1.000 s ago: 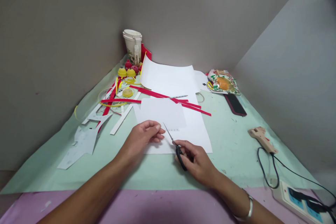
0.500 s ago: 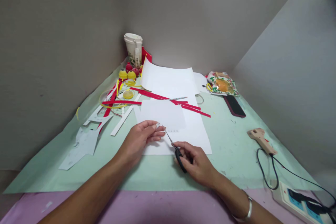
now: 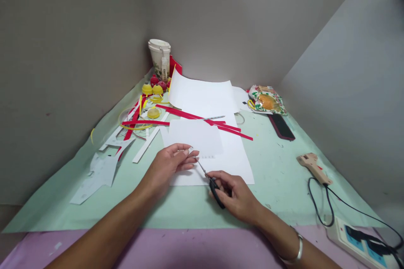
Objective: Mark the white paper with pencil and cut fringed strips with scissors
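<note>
Between the thumb and fingers of my left hand point(image 3: 175, 159) is a small piece of white paper point(image 3: 190, 150), pinched near the fingertips. My right hand point(image 3: 235, 191) grips a pair of scissors point(image 3: 215, 193) by the black handles. Their thin blades point up and left, with the tips close to my left fingertips; whether they touch the paper piece I cannot tell. Both hands are above white paper sheets point(image 3: 233, 170) on the table. A row of tiny marks or bits shows on the paper just beyond the scissor tips.
Red strips point(image 3: 189, 114) and a pencil point(image 3: 213, 117) lie across the sheets. Paper scraps point(image 3: 101, 172), yellow-capped pieces point(image 3: 147, 89) and a white cup point(image 3: 160, 56) are at left. A phone point(image 3: 281, 127), glue gun point(image 3: 314, 168), its cord and a power strip point(image 3: 356, 239) are at right.
The scissor tips have shifted slightly down and left, closer to my left fingers. Both hands keep their grip; the whole view has moved very little.
</note>
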The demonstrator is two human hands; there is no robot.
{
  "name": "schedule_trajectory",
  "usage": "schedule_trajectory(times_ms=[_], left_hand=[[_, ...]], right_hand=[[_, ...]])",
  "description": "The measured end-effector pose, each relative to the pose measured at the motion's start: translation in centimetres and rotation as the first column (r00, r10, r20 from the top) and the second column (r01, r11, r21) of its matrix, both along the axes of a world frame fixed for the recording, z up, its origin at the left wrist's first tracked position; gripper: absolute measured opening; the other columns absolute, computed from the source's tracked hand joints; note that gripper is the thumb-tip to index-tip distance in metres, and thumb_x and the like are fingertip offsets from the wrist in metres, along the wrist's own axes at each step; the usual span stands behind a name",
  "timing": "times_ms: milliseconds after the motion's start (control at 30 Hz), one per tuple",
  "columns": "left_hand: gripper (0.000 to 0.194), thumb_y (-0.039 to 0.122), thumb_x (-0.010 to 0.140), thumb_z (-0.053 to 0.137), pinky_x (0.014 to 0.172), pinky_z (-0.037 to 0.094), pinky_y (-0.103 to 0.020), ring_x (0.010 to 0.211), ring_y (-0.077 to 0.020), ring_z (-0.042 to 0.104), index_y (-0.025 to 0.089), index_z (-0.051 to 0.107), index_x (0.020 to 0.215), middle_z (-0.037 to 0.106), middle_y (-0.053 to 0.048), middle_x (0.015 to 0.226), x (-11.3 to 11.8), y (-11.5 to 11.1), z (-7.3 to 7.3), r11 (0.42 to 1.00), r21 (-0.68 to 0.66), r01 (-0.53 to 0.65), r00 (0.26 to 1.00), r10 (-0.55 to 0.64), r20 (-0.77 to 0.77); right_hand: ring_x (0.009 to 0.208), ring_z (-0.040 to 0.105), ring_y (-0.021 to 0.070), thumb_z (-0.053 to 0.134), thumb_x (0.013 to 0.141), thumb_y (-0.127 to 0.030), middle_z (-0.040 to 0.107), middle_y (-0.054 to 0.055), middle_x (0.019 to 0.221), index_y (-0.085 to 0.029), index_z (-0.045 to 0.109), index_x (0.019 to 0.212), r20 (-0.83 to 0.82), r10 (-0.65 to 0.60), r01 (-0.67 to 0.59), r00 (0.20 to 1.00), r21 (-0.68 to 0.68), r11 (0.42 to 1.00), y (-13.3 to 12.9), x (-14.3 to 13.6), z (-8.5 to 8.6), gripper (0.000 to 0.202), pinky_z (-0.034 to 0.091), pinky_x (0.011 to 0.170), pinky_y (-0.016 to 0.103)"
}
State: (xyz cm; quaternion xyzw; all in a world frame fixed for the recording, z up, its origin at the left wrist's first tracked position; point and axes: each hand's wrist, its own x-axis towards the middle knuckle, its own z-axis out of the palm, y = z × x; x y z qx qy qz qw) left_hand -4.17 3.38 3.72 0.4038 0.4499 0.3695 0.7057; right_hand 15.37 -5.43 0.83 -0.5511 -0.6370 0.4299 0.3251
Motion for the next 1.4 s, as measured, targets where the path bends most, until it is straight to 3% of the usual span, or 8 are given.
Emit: schedule_trajectory(times_ms=[300,667,1067,1400], left_hand=[[0.016,0.028,0.084,0.064,0.079,0.055,-0.026,0.093,-0.019,0.07,0.017,0.056,0.093,0.073,-0.012,0.106,0.0,-0.1,0.0,0.999,-0.012,0.052,0.999,-0.052,-0.006],[0.013,0.025,0.085,0.062,0.078,0.056,-0.026,0.09,-0.019,0.071,0.016,0.055,0.091,0.073,-0.013,0.104,-0.1,0.1,0.0,0.999,-0.028,0.02,1.0,-0.02,-0.014],[0.017,0.03,0.086,0.062,0.075,0.055,-0.026,0.085,-0.0183,0.072,0.015,0.055,0.09,0.074,-0.014,0.101,0.1,-0.3,0.1,0.986,-0.113,0.127,0.991,-0.13,-0.019],[0.02,0.033,0.084,0.063,0.073,0.055,-0.028,0.082,-0.0186,0.071,0.014,0.057,0.088,0.074,-0.014,0.098,0.2,-0.4,-0.3,0.975,-0.113,0.19,0.979,-0.196,-0.047]], right_hand=[[0.055,0.039,0.0088,0.057,0.08,-0.015,0.044,-0.006,0.064,-0.017,0.062,0.115,-0.026,-0.003,0.002,1.0,-0.027,1.0,0.1,0.0,0.4,0.036,0.034,0.053,0.021],[0.055,0.036,0.0088,0.058,0.083,-0.018,0.045,-0.006,0.064,-0.017,0.062,0.113,-0.083,0.0,-0.011,0.997,-0.127,0.992,-0.1,0.3,0.8,0.03,0.032,0.052,0.022],[0.056,0.038,0.0092,0.057,0.085,-0.021,0.043,-0.005,0.066,-0.018,0.06,0.116,-0.158,-0.043,0.008,0.987,-0.213,0.977,-2.2,0.4,0.7,0.031,0.032,0.052,0.023],[0.055,0.038,0.0091,0.054,0.084,-0.016,0.046,-0.005,0.066,-0.017,0.061,0.115,-0.115,-0.037,0.014,0.993,-0.197,0.98,-2.4,0.3,0.8,0.032,0.032,0.052,0.022]])
